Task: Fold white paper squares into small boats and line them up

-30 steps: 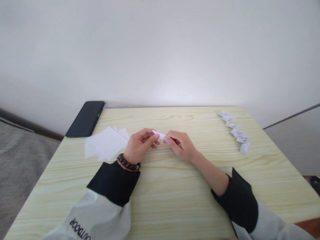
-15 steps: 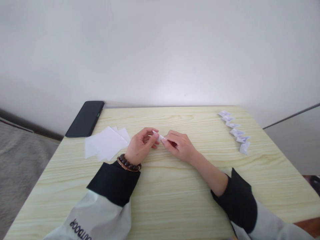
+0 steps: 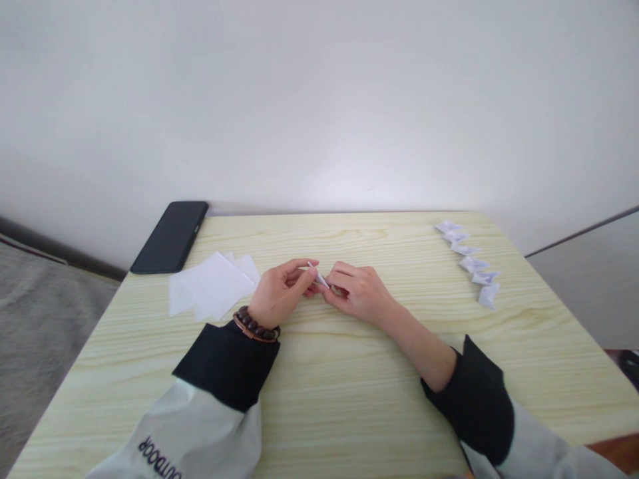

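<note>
Between my two hands, just above the middle of the table, is a small piece of folded white paper, seen nearly edge-on as a narrow slanted strip. My left hand pinches its upper left part between thumb and fingers, a beaded bracelet on the wrist. At the lower right end of the paper, the thumb and bent fingers of my right hand are closed on it. The fingers cover much of the paper, so its full shape is hidden.
Flat white paper sheets overlap left of my hands. Behind them a black phone lies at the table's left edge. Several small folded white paper pieces form a slanting row at the right. The wooden table meets a white wall at the back.
The folded paper has turned so its thin edge shows more, and it slants more steeply. My right fingers have shifted slightly along it; the sheets, phone and row are unmoved.
</note>
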Tool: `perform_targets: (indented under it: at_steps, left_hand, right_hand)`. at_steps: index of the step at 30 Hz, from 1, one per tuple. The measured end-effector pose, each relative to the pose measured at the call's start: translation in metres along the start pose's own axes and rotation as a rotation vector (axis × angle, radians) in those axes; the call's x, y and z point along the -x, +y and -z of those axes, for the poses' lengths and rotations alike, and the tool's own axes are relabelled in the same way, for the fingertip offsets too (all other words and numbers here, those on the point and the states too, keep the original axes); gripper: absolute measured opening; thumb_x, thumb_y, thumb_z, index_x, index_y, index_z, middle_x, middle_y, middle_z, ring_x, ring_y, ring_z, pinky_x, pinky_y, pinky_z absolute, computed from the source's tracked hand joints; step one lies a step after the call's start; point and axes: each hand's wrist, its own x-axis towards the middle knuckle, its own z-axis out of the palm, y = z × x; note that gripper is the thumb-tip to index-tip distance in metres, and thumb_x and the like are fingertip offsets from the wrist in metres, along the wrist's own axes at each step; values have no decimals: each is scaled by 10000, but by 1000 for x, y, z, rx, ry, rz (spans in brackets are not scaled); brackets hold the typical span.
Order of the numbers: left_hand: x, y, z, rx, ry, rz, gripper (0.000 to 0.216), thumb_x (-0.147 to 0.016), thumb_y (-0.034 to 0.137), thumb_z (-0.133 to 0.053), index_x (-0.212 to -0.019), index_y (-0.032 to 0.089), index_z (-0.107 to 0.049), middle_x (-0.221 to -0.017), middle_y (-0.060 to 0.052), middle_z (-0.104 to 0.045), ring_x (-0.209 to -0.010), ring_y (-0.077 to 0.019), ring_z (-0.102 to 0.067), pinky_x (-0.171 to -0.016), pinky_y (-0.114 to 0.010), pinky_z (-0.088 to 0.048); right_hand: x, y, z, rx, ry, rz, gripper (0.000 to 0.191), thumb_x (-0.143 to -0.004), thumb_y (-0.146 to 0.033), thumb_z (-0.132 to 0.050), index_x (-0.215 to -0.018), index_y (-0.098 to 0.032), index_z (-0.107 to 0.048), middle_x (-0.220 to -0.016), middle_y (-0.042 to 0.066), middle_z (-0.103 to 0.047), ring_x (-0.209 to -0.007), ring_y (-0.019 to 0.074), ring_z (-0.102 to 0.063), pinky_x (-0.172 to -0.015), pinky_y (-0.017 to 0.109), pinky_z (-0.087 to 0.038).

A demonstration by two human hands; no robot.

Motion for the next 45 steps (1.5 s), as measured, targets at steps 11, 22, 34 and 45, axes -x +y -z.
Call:
perform_targets:
  at_steps: [11, 22, 34, 45]
  left_hand:
    - [0, 1, 2, -9, 18, 23, 548, -704, 509, -642, -1052, 85, -649, -970, -116, -715, -802, -229, -689, -780, -342, -564]
    - [0, 1, 2, 54, -22, -28, 467, -640, 484, -710, -927, 116, -713, -1027, -110, -697, -887, -260, -673, -820, -380, -559]
    - [-2, -7, 2, -85, 25, -152, 406, -718, 387, -655, -1008, 105, -689, -1041, -89, -696, -949, -226, -655, -892, -326, -515]
    - [1, -4, -1, -26, 12, -13, 546, -677, 454, -677, -1094, 104, -650, -1005, -98, -707, -881, -242, -677, -852, -376, -537]
  right_hand:
    - [0, -1, 3, -184, -83, -97, 257, -892, -338, -458, -783, -149, -593, -690, -13, -504, -535, 61, -421, -541, 199, -328]
    - [-1, 0, 4, -227, -91, -124, 276, -906, -290, -432, -757, -153, -619, -654, 1, -515, -583, 89, -464, -576, 213, -347]
    - [0, 0, 1, -72, 18, -210, 177, -868, -279, -478, -764, -165, -566, -629, -9, -559, -557, 91, -503, -541, 208, -343]
    - [1, 1, -5, -277, 127, -203, 145, -859, -301, -519, -831, -185, -601, -680, -9, -658, -502, 67, -568, -513, 168, -420]
